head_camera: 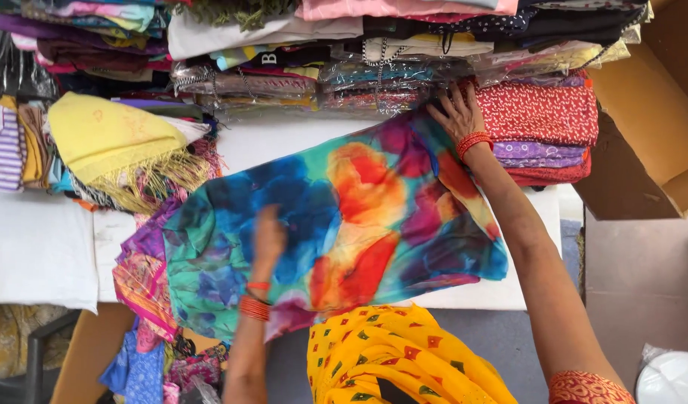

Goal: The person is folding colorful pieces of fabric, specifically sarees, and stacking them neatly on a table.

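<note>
The multicoloured cloth (344,217), w/ blue, green, orange and red blotches, lies spread across the white table (501,292), in front of stacks of folded fabrics (538,112). The right hand (458,116) rests at the cloth's far corner, fingers stretched out flat against the packets, not gripping anything. The left hand (268,239) lies on the cloth's blue part; it is blurred, so I cannot tell how its fingers stand.

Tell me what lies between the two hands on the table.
In the head view, only the multicoloured scarf spans the stretch between the left hand and the right hand; both hands rest on it.
</note>
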